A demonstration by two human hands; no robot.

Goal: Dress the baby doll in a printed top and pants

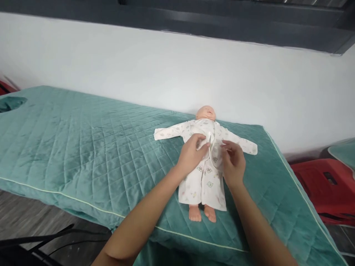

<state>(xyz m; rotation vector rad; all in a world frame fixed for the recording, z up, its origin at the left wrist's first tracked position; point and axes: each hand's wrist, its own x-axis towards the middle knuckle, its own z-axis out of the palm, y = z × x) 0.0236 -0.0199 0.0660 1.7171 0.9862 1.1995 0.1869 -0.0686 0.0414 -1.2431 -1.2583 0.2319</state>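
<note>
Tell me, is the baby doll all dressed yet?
Nearly. Done: the doll lies on the green bed cover with both arms in the sleeves of its white gown, which reaches its ankles. In hand: the left hand and right hand pinch the gown's front at the chest, where it looks not yet fastened. Left: closing that front; the feet are bare.

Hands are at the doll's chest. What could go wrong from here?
1. The left hand and right hand pinch the front of the white printed baby garment; a flap could slip free and fall open.
2. The pale plastic baby doll lies with feet near the edge of the teal quilted cover; a tug might slide it off.
</note>
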